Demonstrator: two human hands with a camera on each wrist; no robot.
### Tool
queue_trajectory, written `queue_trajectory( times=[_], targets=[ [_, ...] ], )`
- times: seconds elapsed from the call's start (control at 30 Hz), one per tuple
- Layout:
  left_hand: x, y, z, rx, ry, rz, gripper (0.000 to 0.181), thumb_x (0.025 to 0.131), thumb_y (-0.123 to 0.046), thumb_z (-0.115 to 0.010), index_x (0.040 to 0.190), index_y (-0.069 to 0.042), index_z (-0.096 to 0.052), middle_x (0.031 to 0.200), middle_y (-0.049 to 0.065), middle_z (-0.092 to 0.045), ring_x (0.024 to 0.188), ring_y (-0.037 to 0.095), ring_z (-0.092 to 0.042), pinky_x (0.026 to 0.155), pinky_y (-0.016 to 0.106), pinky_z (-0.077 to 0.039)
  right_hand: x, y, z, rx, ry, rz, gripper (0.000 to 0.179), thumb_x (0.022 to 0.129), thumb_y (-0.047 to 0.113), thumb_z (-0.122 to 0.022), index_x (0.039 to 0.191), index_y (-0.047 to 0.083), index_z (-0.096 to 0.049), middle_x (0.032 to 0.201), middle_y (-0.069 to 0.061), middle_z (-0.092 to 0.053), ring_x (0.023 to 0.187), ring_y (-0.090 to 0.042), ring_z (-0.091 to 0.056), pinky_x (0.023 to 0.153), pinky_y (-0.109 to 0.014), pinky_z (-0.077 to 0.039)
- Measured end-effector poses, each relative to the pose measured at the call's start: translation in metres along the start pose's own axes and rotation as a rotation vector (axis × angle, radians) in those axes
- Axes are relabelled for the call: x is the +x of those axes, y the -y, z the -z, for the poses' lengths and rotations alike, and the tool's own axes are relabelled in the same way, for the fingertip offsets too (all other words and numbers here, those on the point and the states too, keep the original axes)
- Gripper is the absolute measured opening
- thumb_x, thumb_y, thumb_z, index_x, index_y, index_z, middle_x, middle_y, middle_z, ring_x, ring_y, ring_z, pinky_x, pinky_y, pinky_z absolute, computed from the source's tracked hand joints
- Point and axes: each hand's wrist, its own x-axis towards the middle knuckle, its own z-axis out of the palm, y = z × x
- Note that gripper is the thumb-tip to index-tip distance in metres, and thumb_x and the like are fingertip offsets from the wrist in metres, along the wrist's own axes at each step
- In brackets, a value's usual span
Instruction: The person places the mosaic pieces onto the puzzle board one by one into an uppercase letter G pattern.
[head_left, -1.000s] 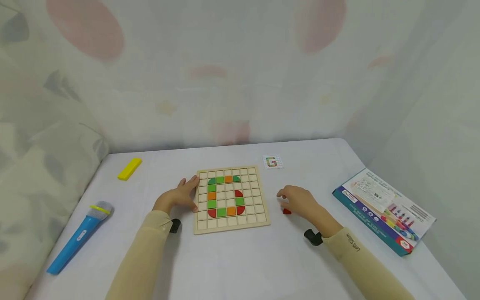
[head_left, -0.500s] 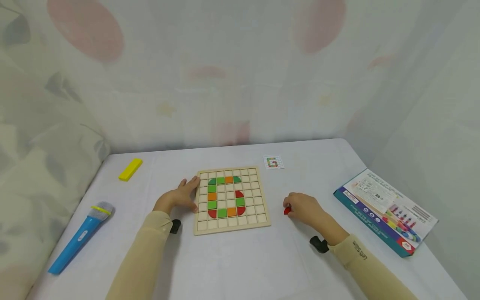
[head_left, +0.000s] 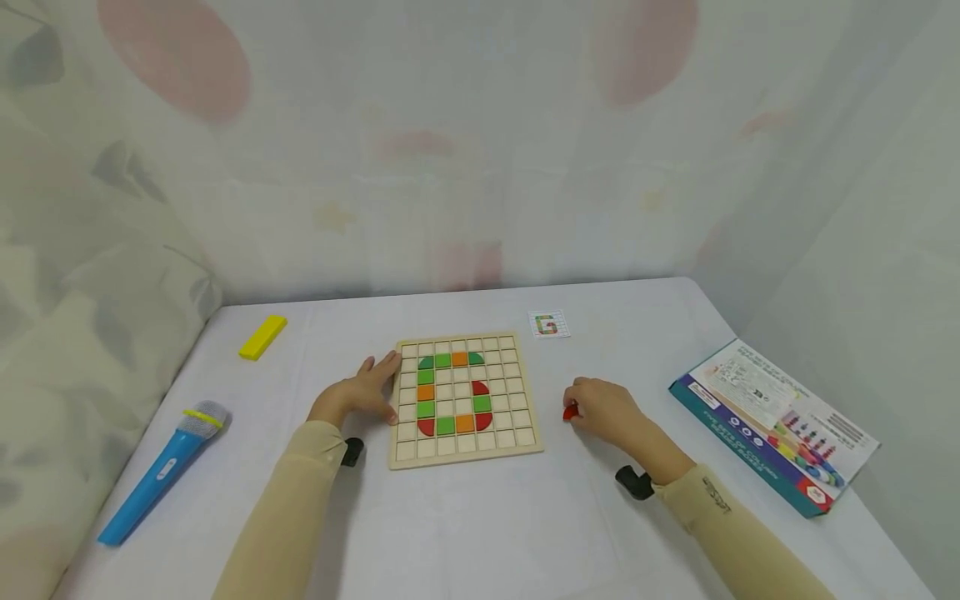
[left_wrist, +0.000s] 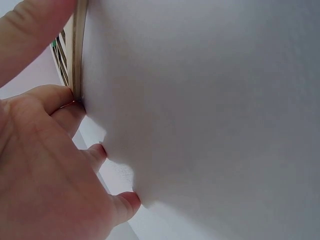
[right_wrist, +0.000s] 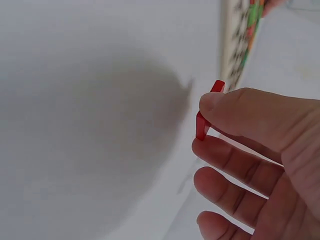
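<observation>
A square wooden grid board (head_left: 468,457) lies mid-table. Green, orange and red tiles (head_left: 446,426) form a G-like shape in its cells. At the board's left edge rests my left hand (head_left: 357,395), thumb and fingers spread; in the left wrist view the fingers (left_wrist: 62,95) touch the wooden rim and the cloth. My right hand (head_left: 606,408), to the right of the board, pinches a small red tile (right_wrist: 201,126) between thumb and finger. The other fingers are loosely bent. Part of that tile is hidden by the thumb.
Behind the board, a small card (head_left: 549,324) carries a printed G pattern. A flat game box (head_left: 776,425) lies at the right. On the left are a blue toy microphone (head_left: 161,473) and a yellow block (head_left: 263,337). White cloth (head_left: 480,533) covers the table.
My right hand has closed on the red tile, which lay on the cloth beneath it, and has shifted slightly. My left hand stays at the board's edge.
</observation>
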Motion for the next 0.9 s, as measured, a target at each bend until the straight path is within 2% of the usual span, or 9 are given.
queue_trajectory(
  times=[0.2, 0.37, 0.63, 0.77, 0.9],
  targets=[
    [0.0, -0.001, 0.001, 0.003, 0.0, 0.003, 0.112, 0.064, -0.016, -0.081, 0.148, -0.006, -0.008, 0.155, 0.012, 0.001, 0.137, 0.041, 0.009, 0.104, 0.066, -0.003, 0.025, 0.018, 0.015, 0.006, -0.044, 0.057, 0.016, 0.075, 0.015, -0.074, 0.09, 0.013, -0.069, 0.081, 0.005, -0.057, 0.067, -0.008, -0.05, 0.056, -0.021, -0.044],
    [0.0, -0.001, 0.002, -0.001, -0.001, 0.008, 0.112, 0.064, -0.016, -0.082, 0.148, -0.007, -0.009, 0.155, 0.011, 0.001, 0.138, 0.04, 0.009, 0.104, 0.066, -0.002, 0.055, 0.039, 0.021, 0.006, -0.04, 0.075, 0.017, 0.078, 0.018, -0.073, 0.093, 0.014, -0.069, 0.084, 0.004, -0.058, 0.068, -0.008, -0.05, 0.056, -0.022, -0.044],
    [0.001, -0.001, 0.001, 0.004, 0.0, 0.026, 0.111, 0.065, -0.016, -0.081, 0.149, -0.009, -0.009, 0.155, 0.01, 0.001, 0.138, 0.04, 0.01, 0.103, 0.067, -0.002, 0.097, 0.078, 0.013, -0.047, -0.021, 0.166, 0.017, 0.081, 0.021, -0.07, 0.096, 0.015, -0.069, 0.086, 0.004, -0.057, 0.073, -0.009, -0.054, 0.06, -0.023, -0.047],
    [0.001, -0.001, -0.001, 0.002, -0.003, 0.059, 0.113, 0.065, -0.017, -0.082, 0.149, -0.012, -0.008, 0.156, 0.006, 0.002, 0.139, 0.037, 0.011, 0.104, 0.066, -0.001, 0.109, 0.093, 0.007, -0.07, 0.0, 0.204, 0.016, 0.082, 0.022, -0.069, 0.097, 0.015, -0.069, 0.085, 0.005, -0.056, 0.073, -0.01, -0.054, 0.06, -0.023, -0.047],
    [0.001, 0.0, -0.003, -0.002, -0.011, 0.06, 0.113, 0.064, -0.017, -0.082, 0.149, -0.012, -0.009, 0.156, 0.005, 0.001, 0.139, 0.037, 0.011, 0.103, 0.066, -0.001, 0.115, 0.104, 0.004, -0.056, 0.031, 0.211, 0.015, 0.081, 0.021, -0.07, 0.096, 0.015, -0.07, 0.084, 0.005, -0.056, 0.072, -0.01, -0.053, 0.06, -0.023, -0.047]
  ],
)
